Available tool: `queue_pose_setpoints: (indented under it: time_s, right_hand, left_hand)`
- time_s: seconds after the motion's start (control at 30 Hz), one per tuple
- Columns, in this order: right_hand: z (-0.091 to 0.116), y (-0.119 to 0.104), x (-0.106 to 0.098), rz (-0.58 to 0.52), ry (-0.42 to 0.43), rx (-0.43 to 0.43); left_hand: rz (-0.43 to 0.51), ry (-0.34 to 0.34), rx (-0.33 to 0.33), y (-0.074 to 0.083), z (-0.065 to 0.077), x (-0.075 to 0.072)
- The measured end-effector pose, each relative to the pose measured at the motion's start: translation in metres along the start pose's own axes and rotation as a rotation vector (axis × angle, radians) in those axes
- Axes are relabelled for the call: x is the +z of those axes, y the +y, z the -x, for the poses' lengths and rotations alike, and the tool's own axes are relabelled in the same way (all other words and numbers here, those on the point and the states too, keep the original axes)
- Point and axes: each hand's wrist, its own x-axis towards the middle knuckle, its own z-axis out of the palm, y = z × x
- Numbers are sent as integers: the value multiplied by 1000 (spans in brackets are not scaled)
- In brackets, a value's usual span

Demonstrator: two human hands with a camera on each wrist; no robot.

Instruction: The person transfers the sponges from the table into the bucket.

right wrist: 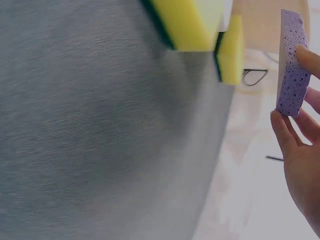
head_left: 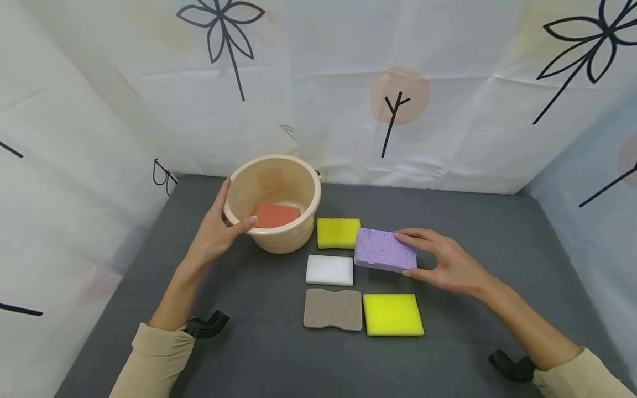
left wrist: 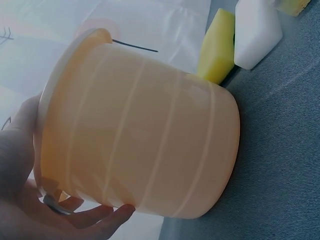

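My left hand (head_left: 215, 235) grips the rim of a cream plastic bucket (head_left: 281, 243), thumb over the near edge and fingers along the outer wall. In the left wrist view the bucket's ribbed side (left wrist: 145, 130) fills the middle. An orange-red sponge (head_left: 276, 215) lies on the bucket's floor. With thumb and fingers, my right hand (head_left: 445, 262) pinches a purple, pore-speckled sponge (head_left: 382, 250) by its right end. The right wrist view shows this purple sponge (right wrist: 292, 62) held up off the table, its broad face turned partly away.
Right of the bucket lie a yellow sponge (head_left: 338, 233), a white sponge (head_left: 329, 270), a grey-brown sponge with notched sides (head_left: 333, 309) and a brighter yellow sponge (head_left: 393, 315). They rest on a dark grey tabletop (head_left: 278, 359). Patterned white cloth (head_left: 328, 110) hangs behind and at both sides.
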Motion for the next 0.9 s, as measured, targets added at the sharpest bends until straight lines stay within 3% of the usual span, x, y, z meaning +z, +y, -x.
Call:
queue_pose_setpoints:
  time_s: [0.5, 0.9]
  right_hand:
    - [-33, -24, -24, 17, 14, -82]
    - [-67, -44, -35, 24, 35, -130]
  left_hand:
    - [24, -15, -19, 3, -2, 0]
    - [-91, -44, -15, 7, -6, -4]
